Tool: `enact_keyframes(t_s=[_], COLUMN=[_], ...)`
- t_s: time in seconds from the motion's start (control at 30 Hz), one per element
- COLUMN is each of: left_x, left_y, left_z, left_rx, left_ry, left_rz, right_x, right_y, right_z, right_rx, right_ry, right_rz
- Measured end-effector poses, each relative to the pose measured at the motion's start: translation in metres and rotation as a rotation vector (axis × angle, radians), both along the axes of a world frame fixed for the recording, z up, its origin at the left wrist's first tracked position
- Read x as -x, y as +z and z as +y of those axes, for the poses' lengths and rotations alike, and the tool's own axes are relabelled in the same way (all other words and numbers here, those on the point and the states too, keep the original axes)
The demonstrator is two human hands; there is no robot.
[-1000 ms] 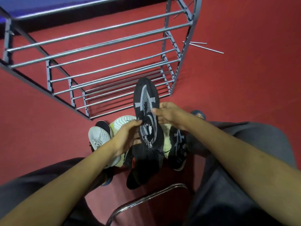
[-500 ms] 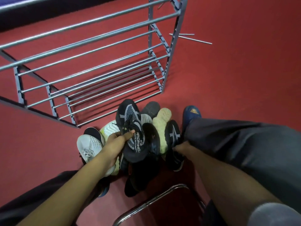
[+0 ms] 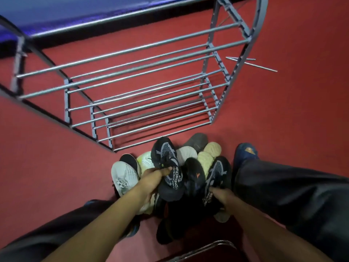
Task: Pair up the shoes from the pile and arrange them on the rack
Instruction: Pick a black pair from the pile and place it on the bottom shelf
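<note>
My left hand [image 3: 153,179] had its fingers curled round a black sneaker [image 3: 168,167], gripping it near the laces, toe pointing up & away toward the rack [image 3: 143,80]. That shoe was black knit w/ grey-white streaks across the upper, a small yellow-green fleck by the laces, and white lettering running down the side. It sat raised above the pile, not on the rack.

My right hand [image 3: 220,195] was down on the matching black sneaker [image 3: 217,174], same grey-white streaks and white lettering near the heel. Fingers looked wrapped round its heel end, tho partly hidden. This one lay in the pile on the red floor [image 3: 302,103], just beside my right trouser leg [image 3: 283,190].

Between the two was another black shoe [image 3: 194,176] w/ an orange mark. Left of my left hand: a white sneaker [image 3: 123,176] w/ white laces, and behind it a black sole edge [image 3: 130,160]. Further back in the pile: cream shoes [image 3: 209,154] sole up, a white sole [image 3: 186,153], a dark grey shoe [image 3: 197,139] nearest the rack.

The rack was grey metal w/ bare rod tiers, standing just beyond the pile. Two loose metal rods [image 3: 251,62] lay on the floor to its right. A blue shoe [image 3: 245,151] poked out past my right leg. A chrome chair frame [image 3: 204,248] curved at the bottom edge.
</note>
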State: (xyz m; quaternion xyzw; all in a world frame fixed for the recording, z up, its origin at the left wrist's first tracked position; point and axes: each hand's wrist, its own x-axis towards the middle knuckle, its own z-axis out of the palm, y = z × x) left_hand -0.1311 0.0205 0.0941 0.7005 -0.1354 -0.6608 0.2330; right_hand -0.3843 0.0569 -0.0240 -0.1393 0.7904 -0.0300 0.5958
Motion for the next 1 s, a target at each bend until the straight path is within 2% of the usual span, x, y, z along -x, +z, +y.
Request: enact_keyframes(t_s=[0.13, 0.4, 0.6, 0.7, 1.0], left_x=[-0.006, -0.014, -0.036, -0.045, -0.052], left_y=[0.008, 0.026, 0.023, 0.020, 0.007], left_z=[0.004, 0.024, 0.026, 0.027, 0.016], left_rx=[-0.010, 0.012, 0.044, 0.072, 0.062], left_ry=[-0.031, 0.116, 0.186, 0.205, 0.142], left_rz=[-0.039, -0.060, -0.036, -0.070, -0.002], right_x=[-0.027, -0.059, -0.091, -0.104, -0.103], right_y=[0.056, 0.149, 0.130, 0.115, 0.100], right_z=[-0.036, -0.066, -0.053, -0.047, -0.054], right_rx=[0.051, 0.150, 0.226, 0.288, 0.260], right_ry=[-0.162, 0.119, 0.105, 0.139, 0.107], right_rz=[-0.141, -0.254, -0.283, -0.236, -0.233])
